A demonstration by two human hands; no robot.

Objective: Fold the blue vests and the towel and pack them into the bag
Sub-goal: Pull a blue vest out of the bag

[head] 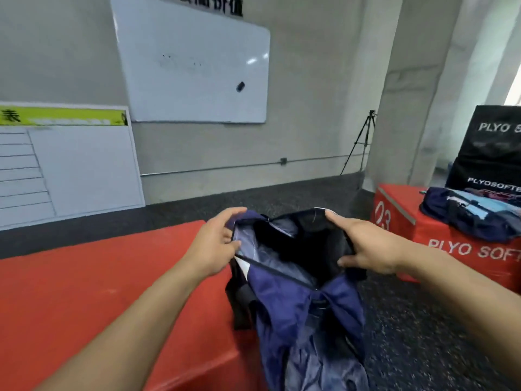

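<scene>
A dark blue bag [296,303] with black trim hangs at the right end of a red foam box [112,292], its mouth held wide. My left hand [217,244] grips the left rim of the opening, fingers curled over the fabric. My right hand [363,246] grips the right rim, index finger along the top edge and thumb under it. The inside of the bag looks dark with a pale lining; I cannot tell what lies in it. Blue and light blue cloth [473,210] lies piled on another red box at the right.
A red box marked 03 [394,218] stands at the right with black foam boxes [490,148] behind it. Whiteboards [191,63] lean on the wall, and a tripod [363,139] stands by a pillar. Dark speckled floor lies between the boxes.
</scene>
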